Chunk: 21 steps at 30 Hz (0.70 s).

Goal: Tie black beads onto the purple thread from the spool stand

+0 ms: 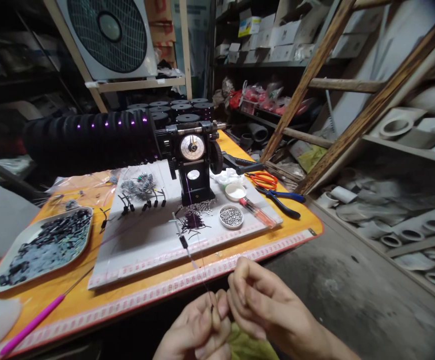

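Note:
My left hand (201, 330) is in a pinch at the table's front edge, with the thin line (201, 257) between thumb and fingertips. A tiny dark piece shows at those fingertips. Close beside it, my right hand (268, 302) has its fingers curled together, and what lies in them is hidden. From the fingers the line runs up toward a black winding machine (193, 170) with a round dial. A small black cylinder (183, 242) on a pale strand lies near the line on the white board (138, 255).
Dark short tubes (191, 221) lie before the machine. A round dish of metal bits (231, 217), orange-handled scissors (264, 180) and blue-black pliers (281, 200) are at right. At left are a tray of black parts (54, 245) and a pink-handled tool (33, 325).

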{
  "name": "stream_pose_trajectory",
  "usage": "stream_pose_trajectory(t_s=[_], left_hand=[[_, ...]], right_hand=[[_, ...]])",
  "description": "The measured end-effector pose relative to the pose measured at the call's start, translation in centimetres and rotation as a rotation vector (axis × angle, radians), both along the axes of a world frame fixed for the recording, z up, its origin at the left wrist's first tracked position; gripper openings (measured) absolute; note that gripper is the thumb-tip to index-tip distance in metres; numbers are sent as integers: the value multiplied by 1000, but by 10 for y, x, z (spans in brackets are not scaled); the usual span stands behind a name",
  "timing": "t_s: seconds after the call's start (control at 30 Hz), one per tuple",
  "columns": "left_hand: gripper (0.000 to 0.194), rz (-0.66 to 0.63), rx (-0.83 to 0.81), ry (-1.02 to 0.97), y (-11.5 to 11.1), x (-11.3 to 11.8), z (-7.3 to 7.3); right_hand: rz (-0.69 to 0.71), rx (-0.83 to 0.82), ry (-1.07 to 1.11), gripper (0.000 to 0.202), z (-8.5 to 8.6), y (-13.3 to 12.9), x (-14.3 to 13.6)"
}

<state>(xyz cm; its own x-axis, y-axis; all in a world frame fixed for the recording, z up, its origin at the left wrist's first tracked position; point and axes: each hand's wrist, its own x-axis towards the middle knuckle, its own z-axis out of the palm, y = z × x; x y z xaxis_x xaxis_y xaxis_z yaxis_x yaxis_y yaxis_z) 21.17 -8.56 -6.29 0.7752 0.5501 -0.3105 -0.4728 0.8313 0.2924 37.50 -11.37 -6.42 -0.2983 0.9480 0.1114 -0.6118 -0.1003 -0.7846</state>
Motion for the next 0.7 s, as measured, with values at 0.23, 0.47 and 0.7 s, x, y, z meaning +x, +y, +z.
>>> stream_pose_trajectory(t_s=[0.23, 0.47, 0.7], left_hand=[[23, -23, -30, 42, 8, 4, -14], [23, -59, 71, 75, 10, 5, -11], [37, -35, 492, 374, 11, 1, -2]], right_hand=[[-353, 624, -1144, 20, -7, -7, 13], [-562, 992, -1392, 35, -9, -15, 18], [-612, 1281, -1433, 34, 7, -10, 31]])
